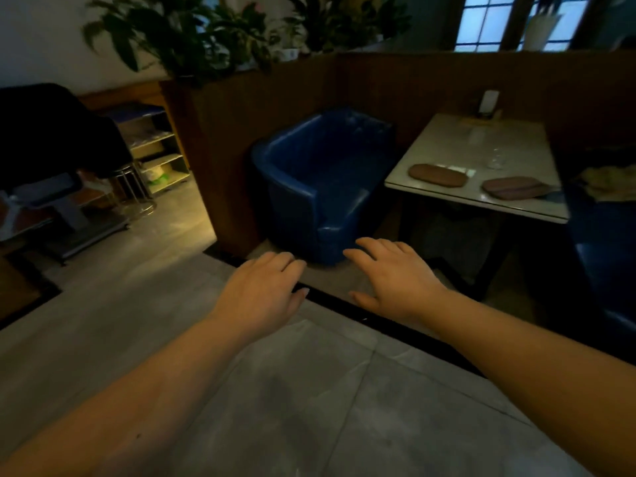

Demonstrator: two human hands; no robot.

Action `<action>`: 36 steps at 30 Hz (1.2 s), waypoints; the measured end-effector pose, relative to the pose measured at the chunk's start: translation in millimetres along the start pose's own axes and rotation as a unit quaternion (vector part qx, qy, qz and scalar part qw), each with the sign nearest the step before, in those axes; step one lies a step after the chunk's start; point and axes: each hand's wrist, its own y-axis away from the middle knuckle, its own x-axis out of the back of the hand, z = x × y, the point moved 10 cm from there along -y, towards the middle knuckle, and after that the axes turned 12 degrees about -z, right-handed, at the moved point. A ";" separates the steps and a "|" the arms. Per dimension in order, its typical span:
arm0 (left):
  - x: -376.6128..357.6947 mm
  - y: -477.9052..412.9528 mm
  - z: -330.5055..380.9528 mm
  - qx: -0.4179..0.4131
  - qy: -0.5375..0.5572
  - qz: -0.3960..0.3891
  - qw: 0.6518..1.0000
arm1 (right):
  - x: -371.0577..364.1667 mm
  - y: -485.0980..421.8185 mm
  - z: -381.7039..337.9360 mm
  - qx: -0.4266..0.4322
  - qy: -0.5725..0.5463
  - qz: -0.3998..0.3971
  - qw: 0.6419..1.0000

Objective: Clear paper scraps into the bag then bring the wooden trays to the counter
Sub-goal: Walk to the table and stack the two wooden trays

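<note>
Two flat oval wooden trays lie on the pale table [447, 197] at the right: the left tray [436, 175] and the right tray [512, 188], both near the table's front edge. My left hand [263, 292] and my right hand [395, 275] are stretched out in front of me over the floor, palms down, fingers loosely apart, holding nothing. Both hands are well short of the table. I see no paper scraps or bag clearly; something yellowish [605, 182] lies on the seat at the far right.
A blue armchair [320, 187] stands left of the table, against a wooden partition [241, 139] topped with plants. A dark step edge [344, 304] crosses the floor under my hands. A clear glass [495, 160] stands on the table. Shelves [155, 149] and stools are at the left.
</note>
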 end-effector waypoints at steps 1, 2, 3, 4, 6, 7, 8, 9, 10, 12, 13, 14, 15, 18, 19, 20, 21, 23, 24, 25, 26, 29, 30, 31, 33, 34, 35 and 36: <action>1.7 -19.3 9.4 -0.009 0.002 0.005 1.000 | -1.3 -2.8 20.4 -0.010 0.002 -0.003 1.000; 3.0 -36.6 17.3 -0.020 0.001 0.010 1.000 | -2.4 -6.3 37.7 -0.017 0.005 -0.006 1.000; 3.0 -54.7 24.3 -0.028 0.000 0.014 1.000 | -3.5 -11.0 55.3 -0.023 0.007 -0.008 1.000; 1.7 -68.0 28.9 -0.034 0.000 0.012 0.999 | -4.3 -14.4 67.8 -0.029 0.006 -0.008 1.000; -2.6 -98.6 36.5 -0.050 -0.005 0.013 0.999 | -6.9 -24.8 95.3 -0.045 0.001 -0.009 0.999; -4.4 -113.7 38.7 -0.059 -0.003 0.015 0.998 | -8.0 -30.9 108.3 -0.054 -0.003 -0.009 0.999; -6.3 -128.9 40.1 -0.067 0.000 0.014 0.998 | -9.5 -37.8 120.7 -0.060 -0.006 -0.010 0.998; -8.8 -145.4 40.5 -0.073 0.003 0.013 0.997 | -11.6 -45.1 134.1 -0.070 -0.010 -0.011 0.997; -11.0 -161.2 40.2 -0.080 0.005 0.011 0.997 | -13.2 -52.3 146.3 -0.077 -0.014 -0.011 0.997; -14.2 -196.1 38.9 -0.096 0.007 0.010 0.995 | -13.7 -68.1 173.2 -0.094 -0.017 -0.005 0.995; -15.4 -215.8 38.3 -0.108 0.008 0.013 0.994 | -12.8 -77.3 188.0 -0.103 -0.019 -0.001 0.994; -16.0 -236.9 37.7 -0.118 0.011 0.018 0.993 | -11.6 -86.5 203.4 -0.114 -0.020 0.002 0.993; -15.3 -254.7 37.2 -0.126 0.016 0.023 0.992 | -10.5 -94.2 216.1 -0.124 -0.022 0.002 0.992; -12.8 -319.7 32.7 -0.151 0.033 0.032 0.988 | -10.3 -125.5 260.2 -0.160 -0.021 -0.005 0.987; -10.2 -341.8 31.7 -0.162 0.040 0.037 0.985 | -9.2 -137.1 274.7 -0.169 -0.019 -0.007 0.985; -9.1 -352.6 32.6 -0.166 0.046 0.037 0.984 | -10.1 -141.3 282.5 -0.176 -0.017 -0.013 0.984; -9.2 -374.4 31.0 -0.177 0.047 0.035 0.982 | -10.0 -153.2 298.4 -0.189 -0.018 -0.015 0.982; -10.0 -408.7 30.4 -0.198 0.046 0.033 0.979 | -10.6 -168.8 324.0 -0.217 -0.022 -0.015 0.976; -10.5 -425.4 29.6 -0.204 0.044 0.029 0.977 | -11.4 -175.9 334.6 -0.226 -0.025 -0.014 0.974; -11.8 -442.9 28.6 -0.211 0.044 0.029 0.976 | -12.6 -182.6 346.5 -0.237 -0.028 -0.010 0.971; -12.0 -459.5 28.1 -0.218 0.047 0.030 0.974 | -13.3 -188.7 357.3 -0.246 -0.034 -0.005 0.969; -15.1 -505.0 30.7 -0.232 0.060 0.025 0.970 | -22.7 -204.9 387.7 -0.268 -0.051 -0.008 0.962; -16.8 -520.0 33.3 -0.237 0.061 0.024 0.969 | -27.3 -210.0 399.8 -0.275 -0.057 -0.011 0.960; -17.1 -531.5 35.4 -0.240 0.063 0.027 0.968 | -30.6 -213.6 409.7 -0.281 -0.062 -0.012 0.958; -18.7 -560.5 41.8 -0.245 0.070 0.029 0.967 | -38.2 -222.4 436.0 -0.294 -0.075 -0.010 0.953; -19.5 -574.2 45.0 -0.246 0.073 0.032 0.966 | -42.2 -226.6 448.6 -0.298 -0.079 -0.010 0.951; -21.8 -589.3 49.3 -0.248 0.075 0.031 0.965 | -47.0 -231.6 462.8 -0.301 -0.082 -0.011 0.950; -23.9 -606.0 54.8 -0.249 0.076 0.031 0.965 | -51.7 -237.1 479.2 -0.305 -0.086 -0.012 0.948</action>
